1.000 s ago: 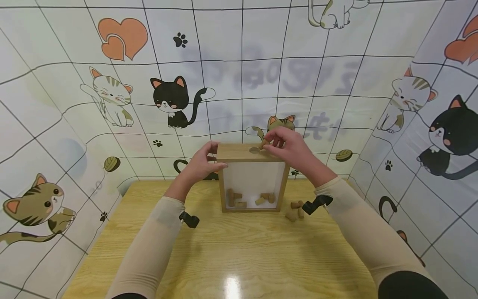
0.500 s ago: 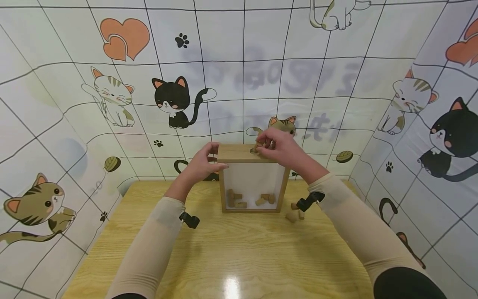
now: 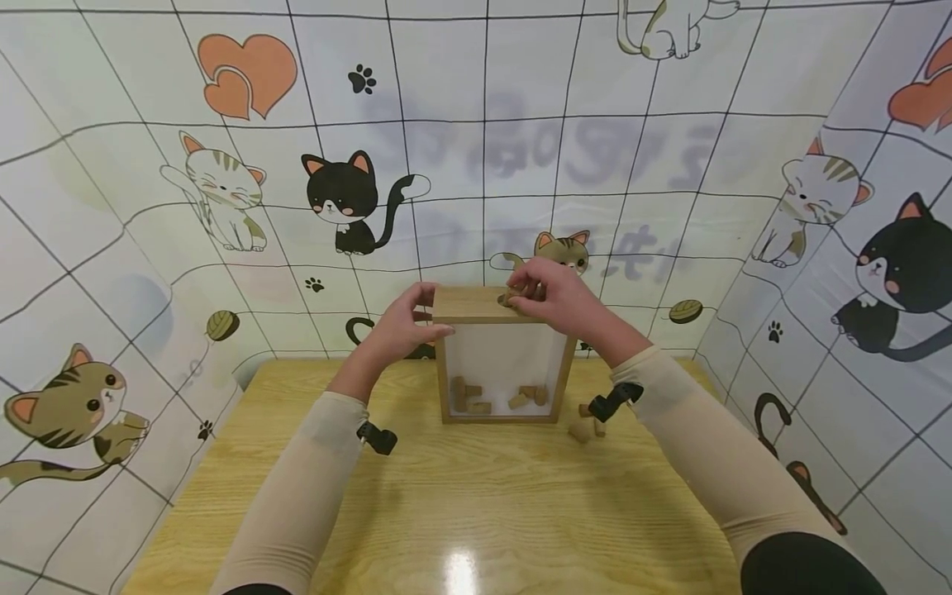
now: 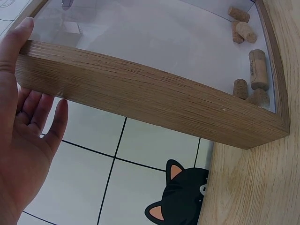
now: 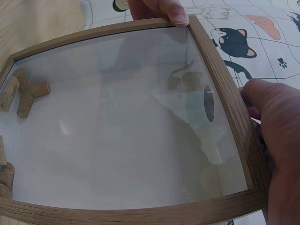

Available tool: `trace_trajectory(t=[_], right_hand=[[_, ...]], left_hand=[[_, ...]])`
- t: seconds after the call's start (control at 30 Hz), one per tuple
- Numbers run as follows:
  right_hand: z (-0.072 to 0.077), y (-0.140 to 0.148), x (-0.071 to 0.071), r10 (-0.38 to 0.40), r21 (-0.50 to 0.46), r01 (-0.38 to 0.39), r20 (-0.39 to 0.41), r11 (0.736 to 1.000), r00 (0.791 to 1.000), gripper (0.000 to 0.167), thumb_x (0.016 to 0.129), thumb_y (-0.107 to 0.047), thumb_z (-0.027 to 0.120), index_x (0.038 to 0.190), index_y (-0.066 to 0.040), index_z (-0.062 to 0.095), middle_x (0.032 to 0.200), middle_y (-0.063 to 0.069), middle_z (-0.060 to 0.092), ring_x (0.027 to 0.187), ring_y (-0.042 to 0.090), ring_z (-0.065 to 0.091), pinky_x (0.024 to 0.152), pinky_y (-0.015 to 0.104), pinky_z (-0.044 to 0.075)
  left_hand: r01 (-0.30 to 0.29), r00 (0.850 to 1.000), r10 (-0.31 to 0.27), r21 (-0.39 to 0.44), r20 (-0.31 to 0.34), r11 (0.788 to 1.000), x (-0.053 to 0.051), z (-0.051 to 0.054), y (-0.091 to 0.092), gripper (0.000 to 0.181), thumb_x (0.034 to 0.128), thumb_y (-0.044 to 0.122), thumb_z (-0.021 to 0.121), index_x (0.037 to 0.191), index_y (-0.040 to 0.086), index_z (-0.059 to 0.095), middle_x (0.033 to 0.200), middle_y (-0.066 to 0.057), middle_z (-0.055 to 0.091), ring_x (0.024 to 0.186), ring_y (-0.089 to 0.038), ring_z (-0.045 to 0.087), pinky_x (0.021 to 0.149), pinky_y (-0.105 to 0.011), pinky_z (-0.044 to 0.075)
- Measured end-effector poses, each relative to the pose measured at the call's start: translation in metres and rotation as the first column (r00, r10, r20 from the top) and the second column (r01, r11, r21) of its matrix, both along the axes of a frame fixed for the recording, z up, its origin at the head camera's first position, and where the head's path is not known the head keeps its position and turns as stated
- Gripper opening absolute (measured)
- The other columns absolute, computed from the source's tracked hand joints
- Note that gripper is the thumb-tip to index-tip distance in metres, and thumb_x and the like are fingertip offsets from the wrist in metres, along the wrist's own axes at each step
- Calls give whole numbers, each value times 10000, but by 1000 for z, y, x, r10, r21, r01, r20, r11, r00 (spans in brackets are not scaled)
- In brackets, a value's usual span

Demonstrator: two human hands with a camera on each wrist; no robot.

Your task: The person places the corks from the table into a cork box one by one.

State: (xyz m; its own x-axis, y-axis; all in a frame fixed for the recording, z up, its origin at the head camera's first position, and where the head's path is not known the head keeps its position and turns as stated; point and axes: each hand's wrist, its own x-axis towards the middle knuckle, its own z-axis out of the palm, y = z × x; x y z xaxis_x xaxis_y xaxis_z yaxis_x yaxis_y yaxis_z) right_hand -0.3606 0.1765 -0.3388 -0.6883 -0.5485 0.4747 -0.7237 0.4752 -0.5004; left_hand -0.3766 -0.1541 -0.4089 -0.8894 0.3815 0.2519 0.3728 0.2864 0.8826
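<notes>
An upright shadow box with a wooden frame (image 3: 476,307) and a clear front stands on the table. My left hand (image 3: 397,329) grips its upper left corner, thumb on the front edge and fingers behind. At the round hole (image 5: 209,103) in the top, my right hand (image 3: 564,302) pinches a small cork (image 3: 509,296). That cork is mostly covered by the fingers, and in the right wrist view it is hidden behind the frame. Several corks lie inside at the bottom, among them a long wine cork (image 4: 258,70) and a cluster of corks (image 5: 26,93) in the other corner.
Loose corks (image 3: 580,430) lie on the wooden table (image 3: 461,496) to the right of the box, partly behind the right wrist camera (image 3: 616,402). A cat-print cloth (image 3: 446,165) hangs close behind and along both sides.
My right hand has moved left with the cork, from beside the hole to over it, then slightly lower. The left hand and the box have stayed in place.
</notes>
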Motion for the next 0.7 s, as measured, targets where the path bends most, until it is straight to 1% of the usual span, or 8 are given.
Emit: trace_trajectory(t=[0.23, 0.43, 0.53, 0.6, 0.7], right_hand=[[0, -1, 1, -5, -6, 5, 6, 1000, 1000, 214, 1044, -97, 789, 1241, -43, 724, 1120, 96, 662, 977, 216, 648, 800, 414, 560], [0, -1, 2, -18, -15, 18, 7, 1000, 1000, 157, 1051, -100, 779, 1195, -58, 732, 1095, 71, 654, 957, 201, 641, 792, 396, 558], [1, 0, 6, -28, -36, 27, -34, 999, 999, 94, 1071, -114, 749, 1157, -77, 739, 1082, 55, 660, 946, 201, 643, 793, 386, 558], [2, 4, 9, -44, -59, 39, -90, 997, 995, 60, 1081, -110, 729, 1134, -86, 744, 1070, 42, 665, 938, 192, 637, 794, 370, 547], [2, 13, 14, -72, -118, 52, -176, 992, 982, 45, 1076, -60, 715, 1092, -84, 749, 1040, 40, 671, 929, 177, 619, 790, 351, 521]], left_hand=[[-12, 1000, 12, -3, 1, 1000, -1, -1, 0, 766, 936, 224, 913, 1573, 136, 497, 1401, -127, 579, 1255, -376, 623, 943, -487, 635], [-15, 1000, 15, -1, -7, 1000, -1, -1, 1, 755, 933, 220, 916, 1561, 138, 505, 1387, -117, 584, 1240, -369, 625, 960, -508, 623], [-15, 1000, 15, -3, -9, 1000, -1, -1, 1, 752, 936, 220, 914, 1562, 136, 505, 1388, -120, 584, 1240, -367, 622, 974, -518, 614], [-13, 1000, 13, -8, -11, 1000, -1, 0, 0, 751, 939, 223, 912, 1563, 136, 504, 1389, -120, 583, 1243, -363, 618, 985, -518, 606], [-10, 1000, 10, -13, -14, 1000, -1, 0, 0, 748, 941, 224, 910, 1563, 136, 503, 1390, -121, 582, 1242, -358, 617, 986, -510, 603]])
